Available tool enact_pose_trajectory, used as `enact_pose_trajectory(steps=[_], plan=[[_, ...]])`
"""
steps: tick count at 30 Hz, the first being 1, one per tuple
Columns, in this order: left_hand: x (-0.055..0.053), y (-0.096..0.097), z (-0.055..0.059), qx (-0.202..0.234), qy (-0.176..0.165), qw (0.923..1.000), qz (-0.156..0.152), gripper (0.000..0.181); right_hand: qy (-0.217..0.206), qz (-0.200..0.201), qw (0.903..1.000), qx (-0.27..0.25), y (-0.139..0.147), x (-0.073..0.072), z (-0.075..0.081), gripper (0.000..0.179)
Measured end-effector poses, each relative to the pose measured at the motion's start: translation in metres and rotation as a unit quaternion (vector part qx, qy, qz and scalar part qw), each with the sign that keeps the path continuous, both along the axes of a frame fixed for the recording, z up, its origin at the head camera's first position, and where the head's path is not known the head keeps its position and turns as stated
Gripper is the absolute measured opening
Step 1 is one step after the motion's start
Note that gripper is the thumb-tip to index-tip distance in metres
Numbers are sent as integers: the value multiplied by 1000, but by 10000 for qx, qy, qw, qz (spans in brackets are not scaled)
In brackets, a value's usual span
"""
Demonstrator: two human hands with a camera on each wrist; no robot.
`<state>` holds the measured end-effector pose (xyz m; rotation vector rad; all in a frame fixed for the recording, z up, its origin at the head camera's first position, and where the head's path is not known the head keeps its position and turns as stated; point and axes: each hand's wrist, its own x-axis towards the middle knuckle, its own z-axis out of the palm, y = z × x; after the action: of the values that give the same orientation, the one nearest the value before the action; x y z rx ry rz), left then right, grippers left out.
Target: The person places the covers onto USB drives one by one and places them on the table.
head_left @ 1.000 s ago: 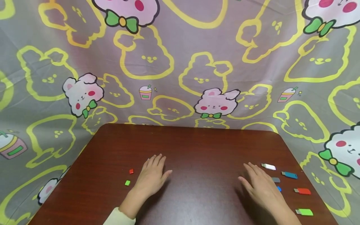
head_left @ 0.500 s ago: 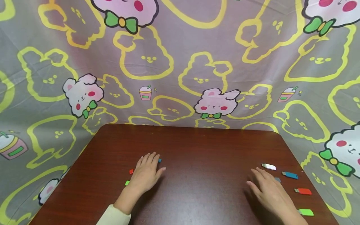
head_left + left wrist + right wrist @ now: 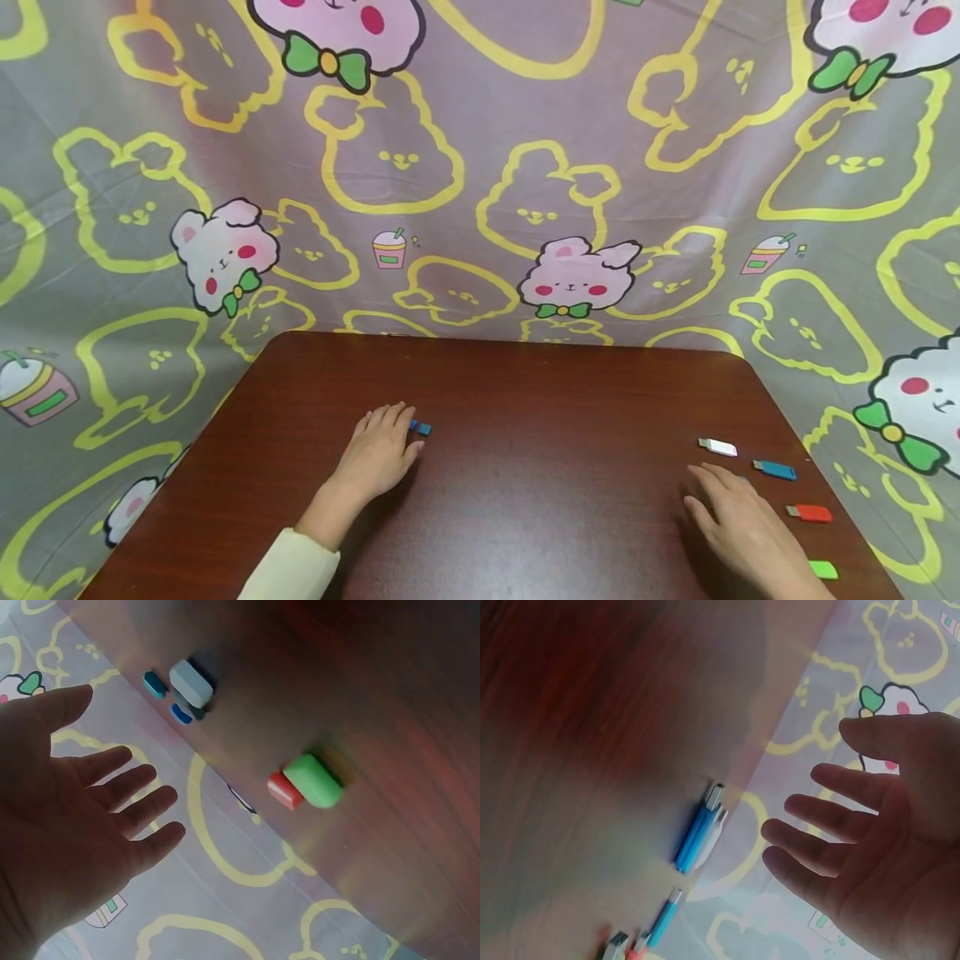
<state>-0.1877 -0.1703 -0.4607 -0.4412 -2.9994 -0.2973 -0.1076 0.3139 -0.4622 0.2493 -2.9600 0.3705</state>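
Observation:
My left hand (image 3: 375, 454) hovers palm down over the table's left side, fingers loosely extended, holding nothing. Just beyond its fingertips show a teal cap (image 3: 424, 430) and part of a blue cap (image 3: 412, 425). In the left wrist view a pale grey cap (image 3: 191, 682), a red cap (image 3: 284, 790) and a green cap (image 3: 314, 781) also appear. My right hand (image 3: 746, 525), relaxed and holding nothing, is above the USB sticks at right: white (image 3: 720, 447), teal (image 3: 776, 470), red (image 3: 810, 513) and green (image 3: 823, 570), partly covered. The right wrist view shows a blue USB stick (image 3: 695, 840).
Both groups lie on a dark brown wooden table (image 3: 525, 467). A patterned cloth (image 3: 465, 200) with cartoon rabbits hangs behind it and along both sides.
My left hand has shifted left, uncovering the blue and teal caps and hiding the red and green ones. My right hand has moved right and nearer, over the grey and blue USB sticks.

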Motion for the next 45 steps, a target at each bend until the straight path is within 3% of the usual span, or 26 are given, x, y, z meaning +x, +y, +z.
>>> enact_pose_trajectory(steps=[9, 16, 24, 33, 45], plan=[[-11, -6, 0, -93, -2, 9999, -91, 55, -582, -213, 9981, 41, 23, -4, 5, 40], [-22, -9, -3, -203, 75, 9995, -209, 46, -863, -48, 9959, 253, 36, -6, 7, 36], [-30, -11, 0, -318, -5, 9992, -242, 41, -1709, -118, 9842, 451, 44, -11, 8, 34], [-33, -13, 0, -448, -69, 9986, -273, 34, -1548, 25, 9863, 569, 49, -11, 3, 22], [-36, -13, -6, -564, -11, 9978, -348, 25, -1986, -127, 9785, 536, 52, -16, -7, 24]])
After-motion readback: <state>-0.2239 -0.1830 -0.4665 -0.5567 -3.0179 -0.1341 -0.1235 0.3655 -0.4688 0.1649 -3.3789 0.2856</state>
